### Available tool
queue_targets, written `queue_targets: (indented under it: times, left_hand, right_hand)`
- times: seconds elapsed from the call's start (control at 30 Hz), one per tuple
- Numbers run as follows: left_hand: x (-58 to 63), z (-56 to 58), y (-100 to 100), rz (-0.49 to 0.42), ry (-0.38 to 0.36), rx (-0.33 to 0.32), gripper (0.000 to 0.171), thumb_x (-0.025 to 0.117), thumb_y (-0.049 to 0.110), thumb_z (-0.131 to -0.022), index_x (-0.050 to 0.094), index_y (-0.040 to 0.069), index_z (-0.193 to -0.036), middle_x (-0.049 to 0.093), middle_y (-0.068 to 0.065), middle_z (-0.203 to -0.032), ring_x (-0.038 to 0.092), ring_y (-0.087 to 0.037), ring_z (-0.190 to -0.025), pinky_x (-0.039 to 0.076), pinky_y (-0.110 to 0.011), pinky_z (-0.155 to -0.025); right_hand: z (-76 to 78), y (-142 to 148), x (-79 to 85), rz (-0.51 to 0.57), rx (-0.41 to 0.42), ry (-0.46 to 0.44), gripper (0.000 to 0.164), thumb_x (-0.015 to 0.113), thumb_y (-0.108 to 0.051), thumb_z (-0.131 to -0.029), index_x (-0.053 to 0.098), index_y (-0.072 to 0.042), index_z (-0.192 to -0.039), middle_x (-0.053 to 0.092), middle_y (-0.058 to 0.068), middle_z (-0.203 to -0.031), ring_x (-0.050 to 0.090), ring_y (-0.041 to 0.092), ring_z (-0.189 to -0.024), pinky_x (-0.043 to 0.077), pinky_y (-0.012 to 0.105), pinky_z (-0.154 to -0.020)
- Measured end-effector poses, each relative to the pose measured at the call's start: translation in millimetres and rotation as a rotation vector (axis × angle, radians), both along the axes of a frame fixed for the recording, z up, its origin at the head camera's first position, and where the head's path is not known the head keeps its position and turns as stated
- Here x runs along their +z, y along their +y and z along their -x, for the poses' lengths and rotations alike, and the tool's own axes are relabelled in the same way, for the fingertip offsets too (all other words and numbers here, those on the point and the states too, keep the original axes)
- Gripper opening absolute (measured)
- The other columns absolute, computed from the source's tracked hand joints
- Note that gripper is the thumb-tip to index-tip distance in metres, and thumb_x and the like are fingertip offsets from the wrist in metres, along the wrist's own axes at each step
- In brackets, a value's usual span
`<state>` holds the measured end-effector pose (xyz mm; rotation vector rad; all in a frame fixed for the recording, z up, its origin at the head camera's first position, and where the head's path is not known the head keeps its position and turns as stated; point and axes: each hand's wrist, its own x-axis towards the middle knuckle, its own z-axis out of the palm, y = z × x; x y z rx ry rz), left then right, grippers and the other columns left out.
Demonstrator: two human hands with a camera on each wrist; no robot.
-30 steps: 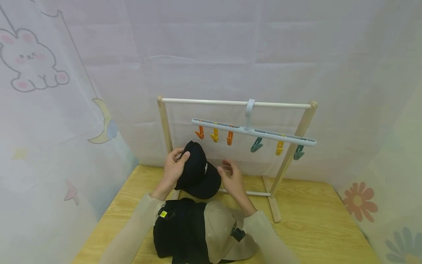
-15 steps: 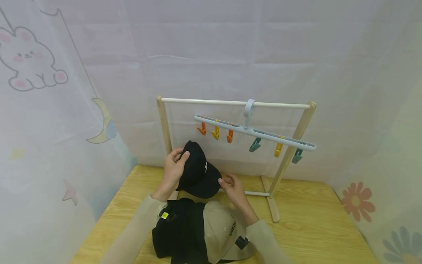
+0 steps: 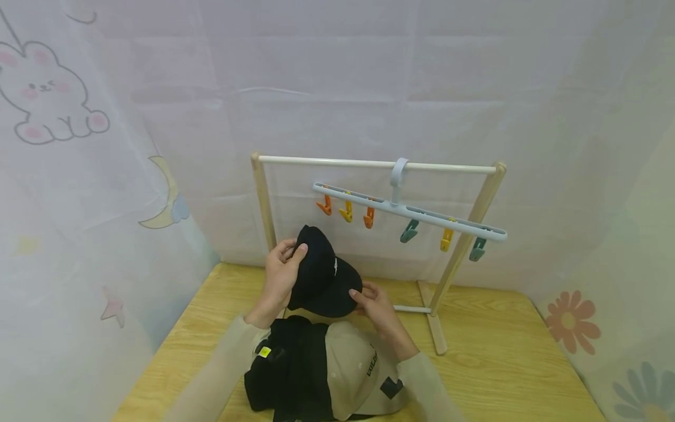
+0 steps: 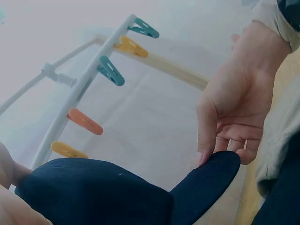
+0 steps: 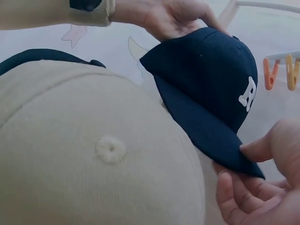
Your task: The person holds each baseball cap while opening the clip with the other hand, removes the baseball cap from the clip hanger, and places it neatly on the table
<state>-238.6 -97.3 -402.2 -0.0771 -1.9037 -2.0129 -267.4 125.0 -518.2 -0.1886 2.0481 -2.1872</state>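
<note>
A black baseball cap (image 3: 316, 269) with a white letter on its front is held up between both hands, in front of the rack's left part. My left hand (image 3: 280, 272) grips the crown at its back left, thumb on the near side. The brim's edge is pinched by my right hand (image 3: 377, 305); in the right wrist view the thumb lies above the brim (image 5: 220, 140) and the fingers beneath. Above the cap hangs a pale blue clip hanger (image 3: 422, 214) with several orange, yellow and green clips (image 3: 370, 218). The left wrist view shows the cap's crown (image 4: 103, 192) close up.
A wooden drying rack (image 3: 481, 205) with white bars stands at the back of the table (image 3: 495, 351). Below the hands lie a beige cap (image 3: 350, 366) and black caps (image 3: 295, 369) in a pile. A printed curtain (image 3: 337, 70) hangs behind.
My right hand has come down and taken hold of the brim, which it stood beside before. The cap has shifted slightly right. The hanger has swung a little.
</note>
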Motion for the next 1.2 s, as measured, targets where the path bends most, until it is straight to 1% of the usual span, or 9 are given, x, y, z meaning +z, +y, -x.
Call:
queue_targets:
  times: [0.1, 0.2, 0.3, 0.4, 0.53, 0.7, 0.9, 1.07, 1.2]
  left_hand:
    - [0.4, -3.5, 0.2, -0.006, -0.011, -0.029, 0.022, 0.066, 0.011, -0.107, 0.064, -0.003, -0.124, 0.069, -0.019, -0.131, 0.066, -0.026, -0.123, 0.051, -0.038, -0.109]
    - [1.0, -6.8, 0.1, -0.005, -0.029, -0.054, 0.021, 0.066, 0.01, -0.106, 0.064, -0.002, -0.123, 0.068, -0.019, -0.132, 0.064, -0.027, -0.125, 0.047, -0.044, -0.114]
    - [1.5, -9.5, -0.1, -0.003, -0.044, -0.072, 0.021, 0.066, 0.009, -0.107, 0.064, -0.003, -0.124, 0.068, -0.019, -0.132, 0.064, -0.026, -0.126, 0.046, -0.045, -0.116]
    - [2.3, -12.3, 0.1, 0.001, -0.059, -0.087, 0.022, 0.066, 0.009, -0.106, 0.064, -0.003, -0.125, 0.069, -0.017, -0.13, 0.065, -0.022, -0.121, 0.05, -0.038, -0.11]
    - [4.0, -16.6, 2.4, -0.018, -0.076, -0.133, 0.022, 0.065, 0.009, -0.107, 0.062, -0.003, -0.126, 0.07, -0.009, -0.119, 0.066, -0.017, -0.107, 0.057, -0.027, -0.091]
    - [6.0, -22.3, 7.8, -0.108, -0.085, -0.219, 0.02, 0.062, 0.006, -0.108, 0.058, -0.003, -0.126, 0.065, -0.003, -0.108, 0.063, -0.016, -0.094, 0.057, -0.025, -0.076]
    - [10.2, -31.9, 14.2, -0.174, -0.104, -0.31, 0.018, 0.06, 0.004, -0.108, 0.057, -0.002, -0.125, 0.065, -0.001, -0.107, 0.063, -0.015, -0.094, 0.057, -0.026, -0.072]
    - [13.2, -39.0, 16.4, -0.166, -0.126, -0.373, 0.015, 0.06, 0.005, -0.108, 0.057, -0.001, -0.122, 0.065, 0.001, -0.103, 0.062, -0.015, -0.09, 0.056, -0.029, -0.073]
    - [14.7, -43.1, 18.3, -0.161, -0.138, -0.437, 0.014, 0.058, 0.005, -0.109, 0.055, 0.0, -0.121, 0.063, 0.002, -0.099, 0.063, -0.013, -0.085, 0.056, -0.03, -0.075]
  right_hand:
    - [2.0, 3.8, -0.4, 0.058, -0.036, -0.013, 0.053, 0.071, -0.014, -0.103, 0.052, 0.007, -0.147, 0.073, 0.016, -0.115, 0.072, 0.016, -0.082, 0.062, 0.032, -0.076]
    - [3.5, 8.4, -0.2, 0.107, -0.047, -0.016, 0.047, 0.07, -0.009, -0.102, 0.055, 0.006, -0.144, 0.073, 0.01, -0.107, 0.071, 0.016, -0.081, 0.061, 0.032, -0.074]
    - [4.0, 12.6, 1.0, 0.132, -0.049, -0.014, 0.042, 0.069, -0.007, -0.102, 0.058, 0.008, -0.14, 0.073, 0.006, -0.101, 0.072, 0.016, -0.079, 0.061, 0.033, -0.071]
    - [3.7, 16.6, 2.1, 0.145, -0.059, -0.019, 0.041, 0.069, -0.005, -0.101, 0.058, 0.009, -0.138, 0.074, 0.003, -0.098, 0.072, 0.015, -0.078, 0.061, 0.031, -0.068]
    - [1.5, 23.2, 4.6, 0.166, -0.071, -0.042, 0.039, 0.068, -0.004, -0.101, 0.058, 0.01, -0.136, 0.074, 0.0, -0.094, 0.072, 0.014, -0.074, 0.061, 0.03, -0.065]
    - [-5.5, 34.2, 11.4, 0.2, -0.055, -0.079, 0.036, 0.067, -0.003, -0.101, 0.056, 0.008, -0.133, 0.075, -0.006, -0.087, 0.07, 0.01, -0.067, 0.059, 0.028, -0.063]
    - [-14.7, 48.0, 17.2, 0.213, -0.049, -0.099, 0.03, 0.067, -0.003, -0.101, 0.058, 0.004, -0.129, 0.075, -0.007, -0.086, 0.071, 0.011, -0.07, 0.059, 0.029, -0.065]
    - [-20.6, 58.4, 18.0, 0.219, -0.052, -0.092, 0.02, 0.067, -0.003, -0.101, 0.062, 0.0, -0.12, 0.075, -0.004, -0.088, 0.072, 0.013, -0.074, 0.06, 0.031, -0.068]
    - [-25.7, 68.3, 17.4, 0.201, -0.043, -0.083, 0.022, 0.067, -0.005, -0.102, 0.061, -0.001, -0.122, 0.075, -0.003, -0.092, 0.073, 0.014, -0.078, 0.06, 0.032, -0.071]
